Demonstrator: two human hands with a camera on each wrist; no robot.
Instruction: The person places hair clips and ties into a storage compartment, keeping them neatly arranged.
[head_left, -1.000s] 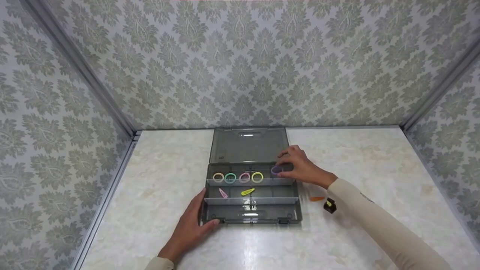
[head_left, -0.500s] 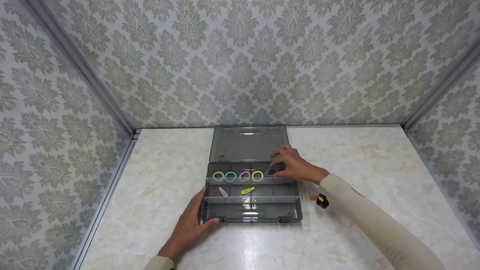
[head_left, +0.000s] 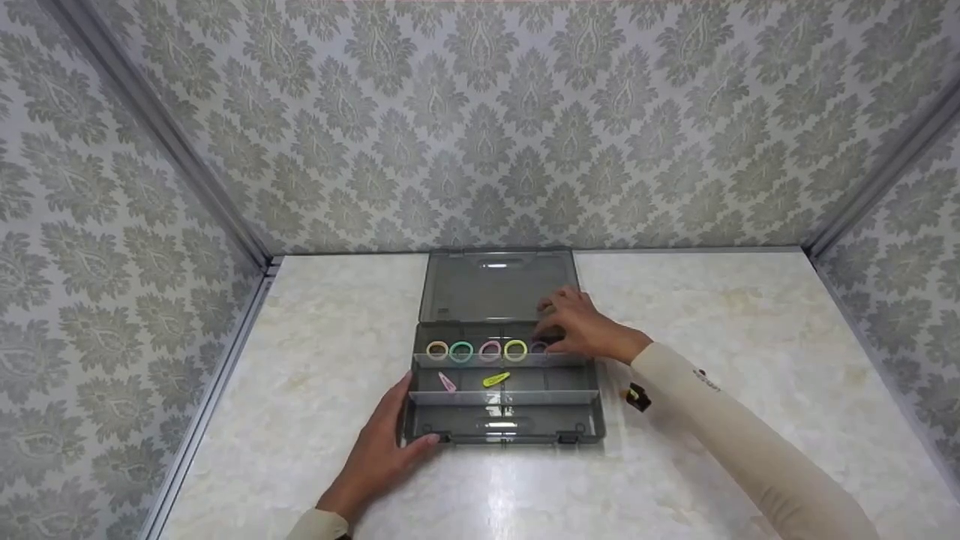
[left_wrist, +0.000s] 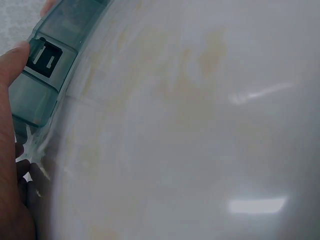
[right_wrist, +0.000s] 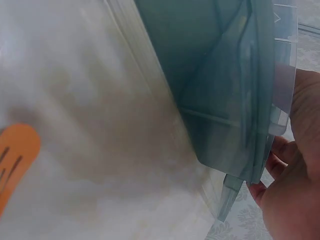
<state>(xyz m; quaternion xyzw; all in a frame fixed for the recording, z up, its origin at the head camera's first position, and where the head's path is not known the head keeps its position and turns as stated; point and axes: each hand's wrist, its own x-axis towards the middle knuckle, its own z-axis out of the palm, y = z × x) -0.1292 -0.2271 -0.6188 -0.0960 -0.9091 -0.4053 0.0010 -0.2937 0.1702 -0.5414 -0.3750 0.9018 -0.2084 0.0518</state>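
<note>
1. Five rings sit side by side in the far row of the grey box: peach ring, teal ring, pink ring, yellow ring and, at the right end, a dark ring.
2. Fingers bent, the right hand appears to pinch the dark ring between thumb and forefinger; the right wrist view hides that contact.
3. At the box's near left corner, the left hand grips, thumb on the front wall, fingers along the side.
4. Likely trouble: an uneven release could tip the dark ring or nudge the yellow ring just beside it; pressing on the divider could shift the box if the left grip slackens.
5. Being round, the dark ring has no clear long axis. Its hole seems to face up toward the head camera; whether it lies flat or leans cannot be told.
6. Middle row: the pink clip slants away leftward, the yellow clip away rightward.
</note>
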